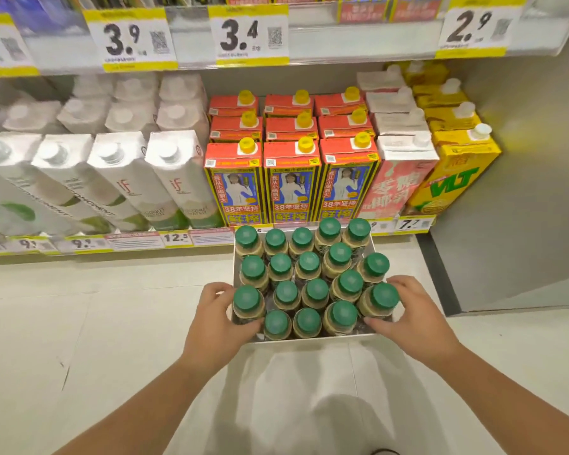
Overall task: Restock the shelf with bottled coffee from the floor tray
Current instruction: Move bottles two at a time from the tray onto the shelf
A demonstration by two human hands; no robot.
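Note:
A shallow white tray (309,340) holds several coffee bottles with green caps (316,289), standing upright in rows. My left hand (216,326) grips the tray's left side, its thumb against the near-left bottle (247,303). My right hand (411,318) grips the tray's right side, thumb beside the near-right bottle (380,302). The tray is held in front of the bottom shelf, above the floor. Whether it rests on anything is hidden by the tray itself.
The bottom shelf (112,247) is packed with white coconut-water cartons (174,178), red-topped cartons (291,178), pink cartons (398,182) and yellow cartons (457,172). A grey wall panel (523,192) closes the right end. White tiled floor (79,339) lies below.

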